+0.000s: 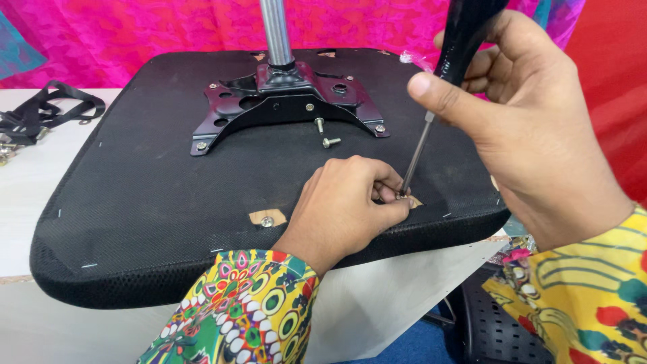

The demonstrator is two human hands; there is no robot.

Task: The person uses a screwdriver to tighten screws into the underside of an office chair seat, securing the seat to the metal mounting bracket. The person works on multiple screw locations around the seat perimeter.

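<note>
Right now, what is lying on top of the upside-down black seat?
On the seat sit a bolted black metal bracket with a chrome post, two loose screws and one fitted screw. The left hand covers the spot where the screwdriver tip lands.

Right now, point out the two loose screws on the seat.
The loose screws lie on the black seat underside, just below the metal bracket, above the left hand.
</note>
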